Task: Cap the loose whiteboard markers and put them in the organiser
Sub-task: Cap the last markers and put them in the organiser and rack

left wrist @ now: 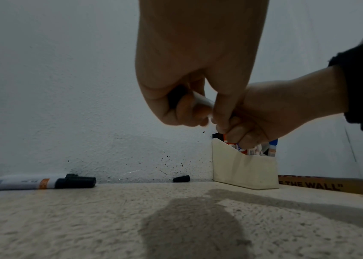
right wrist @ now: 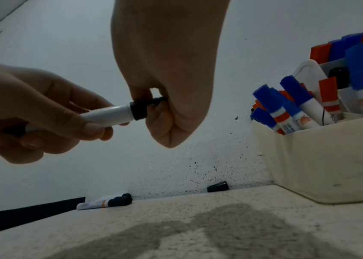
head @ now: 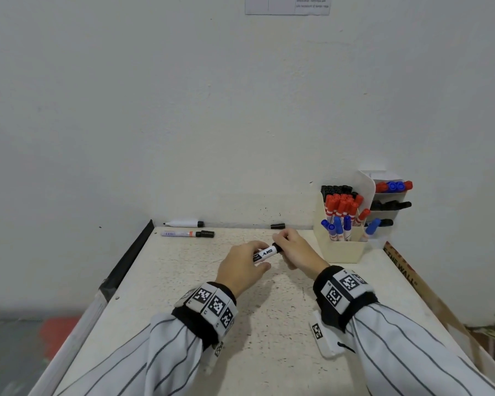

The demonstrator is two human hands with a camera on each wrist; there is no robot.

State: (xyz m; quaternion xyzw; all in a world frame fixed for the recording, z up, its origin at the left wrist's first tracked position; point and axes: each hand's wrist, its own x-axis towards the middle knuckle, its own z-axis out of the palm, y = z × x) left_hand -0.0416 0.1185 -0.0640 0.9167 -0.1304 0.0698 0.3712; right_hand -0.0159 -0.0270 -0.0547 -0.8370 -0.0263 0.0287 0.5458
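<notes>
Two hands on one marker point(head: 266, 253), mid-table, cap point(right wrist: 139, 110) going on.

Left hand point(head: 242, 265) curled round the white barrel; right hand point(head: 295, 250) pinching the black cap at the barrel's 2 o'clock end, long axis running 8 to 2. Cap probably seated, though hard to judge. Organiser point(head: 342, 250) at 3 o'clock, nearer the right hand, packed with red, blue and black markers. At 11 o'clock, two more markers point(head: 187, 233) point(head: 183, 223); at 12, a loose cap point(head: 278, 226).
</notes>
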